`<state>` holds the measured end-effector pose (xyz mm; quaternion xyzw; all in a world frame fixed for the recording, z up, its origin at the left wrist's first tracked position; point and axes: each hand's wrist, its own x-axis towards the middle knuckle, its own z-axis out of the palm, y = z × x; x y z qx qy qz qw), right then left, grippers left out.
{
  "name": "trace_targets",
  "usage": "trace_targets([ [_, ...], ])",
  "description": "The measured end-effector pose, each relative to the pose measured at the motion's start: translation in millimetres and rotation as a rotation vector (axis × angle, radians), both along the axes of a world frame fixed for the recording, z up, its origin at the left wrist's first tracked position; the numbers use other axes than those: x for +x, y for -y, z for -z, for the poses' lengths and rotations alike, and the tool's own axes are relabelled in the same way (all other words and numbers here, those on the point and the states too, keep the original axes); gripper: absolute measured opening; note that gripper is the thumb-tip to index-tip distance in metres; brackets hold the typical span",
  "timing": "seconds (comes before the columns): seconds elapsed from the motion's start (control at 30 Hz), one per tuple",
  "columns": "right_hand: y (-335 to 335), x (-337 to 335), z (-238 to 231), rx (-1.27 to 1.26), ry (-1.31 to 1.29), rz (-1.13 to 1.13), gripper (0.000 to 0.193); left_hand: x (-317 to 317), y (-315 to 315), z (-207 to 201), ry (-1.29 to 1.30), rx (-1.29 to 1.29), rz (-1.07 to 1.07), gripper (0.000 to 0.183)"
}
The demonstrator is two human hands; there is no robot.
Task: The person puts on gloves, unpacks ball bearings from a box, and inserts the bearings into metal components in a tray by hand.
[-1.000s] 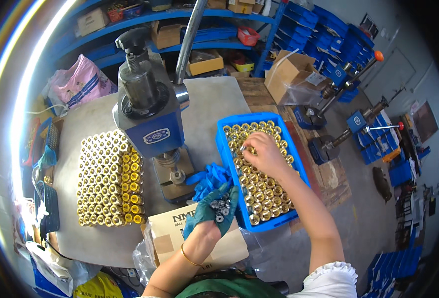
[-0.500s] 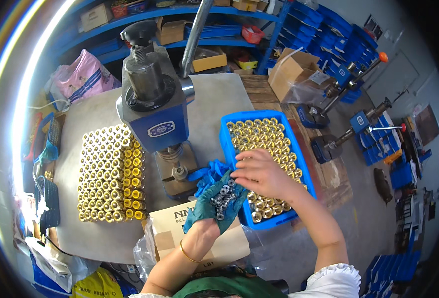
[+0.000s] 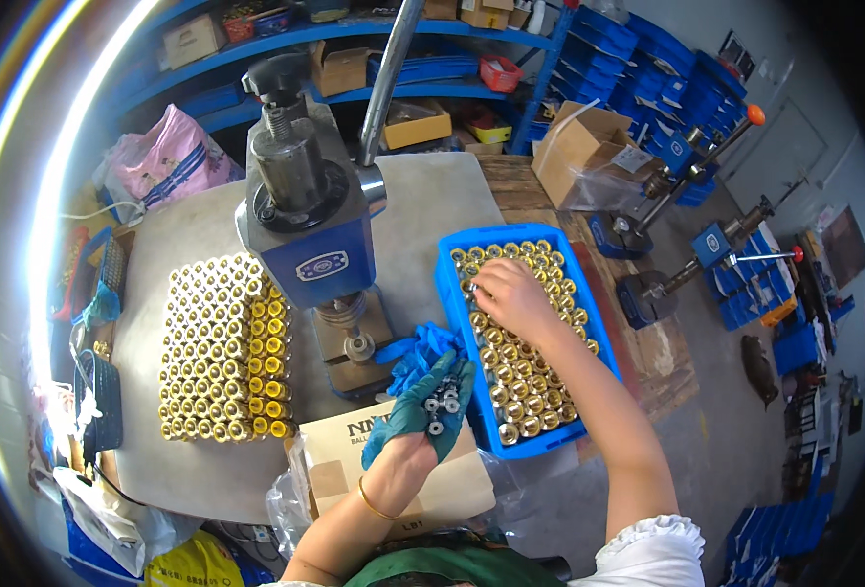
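Note:
My left hand (image 3: pixel 415 416), in a teal glove, is cupped palm up around a small pile of silver ring-like metal parts (image 3: pixel 444 399). Just right of it stands a blue plastic tray (image 3: pixel 510 452) filled with rows of upright brass-coloured cylindrical fittings (image 3: pixel 520 377). Over the far left part of those rows is my bare right hand (image 3: pixel 512 296). Its fingers are bent and drawn together at the tops of the fittings; whatever lies between the fingertips is too small to make out. A crumpled blue glove (image 3: pixel 422 352) lies beyond my left hand.
A blue hand press (image 3: pixel 315 245) with a long lever stands ahead, left of the tray. Farther left is a stacked block of brass fittings (image 3: pixel 212 352). A cardboard box (image 3: pixel 383 470) sits under my left forearm. More presses (image 3: pixel 711 245) stand at the right.
My right hand has moved away from my left palm, forward over the far left rows of the tray. Fewer silver parts show in my left palm, and its fingers curl in more.

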<state>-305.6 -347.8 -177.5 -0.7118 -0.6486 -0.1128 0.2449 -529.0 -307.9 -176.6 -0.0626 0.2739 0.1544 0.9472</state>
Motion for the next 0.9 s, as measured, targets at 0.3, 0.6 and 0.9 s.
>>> trace_targets([
  [0.3,21.5,-34.7,-34.3,-0.073,-0.207,-0.158,0.015,-4.8,-5.7,-17.9,0.172,0.093,0.027,0.032],
  [0.6,59.1,-68.8,-58.0,-0.241,0.027,-0.318,0.029,-3.9,5.7,-12.5,0.208,0.031,0.100,0.025],
  [0.9,48.5,-60.1,-50.0,-0.333,-0.171,-0.352,0.026,-4.4,1.8,3.3,0.158,0.032,0.114,0.026],
])
